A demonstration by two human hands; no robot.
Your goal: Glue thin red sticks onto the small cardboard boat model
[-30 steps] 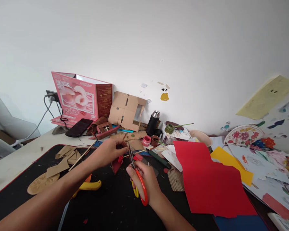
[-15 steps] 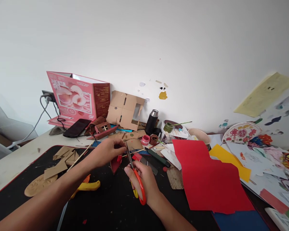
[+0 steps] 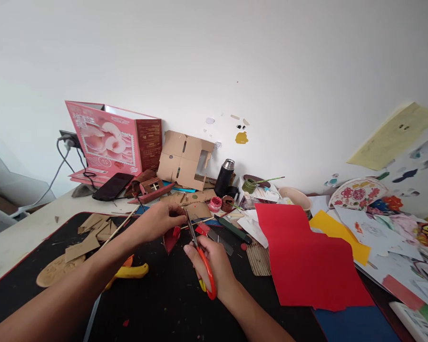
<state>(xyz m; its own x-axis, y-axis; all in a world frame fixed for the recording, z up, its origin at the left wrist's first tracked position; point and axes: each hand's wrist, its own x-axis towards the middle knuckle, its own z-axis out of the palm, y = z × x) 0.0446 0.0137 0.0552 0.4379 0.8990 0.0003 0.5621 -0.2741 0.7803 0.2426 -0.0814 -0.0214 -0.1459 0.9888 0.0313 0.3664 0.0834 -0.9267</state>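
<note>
My right hand is closed around scissors with orange and yellow handles. Their narrow metal blades point up and away, with the tips close to the fingertips of my left hand. Thumb and fingers of my left hand are pinched together just left of the blade tips; what lies between them is too small to make out. Just below that hand, a small dark red boat-shaped piece lies on the black mat, partly hidden by the fingers.
Right of my hands lie a green-handled cutter and a large red sheet. Cardboard scraps and a yellow-handled tool lie left. Behind are a model boat, paint jars, a black flask and a pink box.
The view has tilted slightly, so the background sits a little higher. Both hands keep nearly the same pose, with the scissor tips still beside the left fingertips.
</note>
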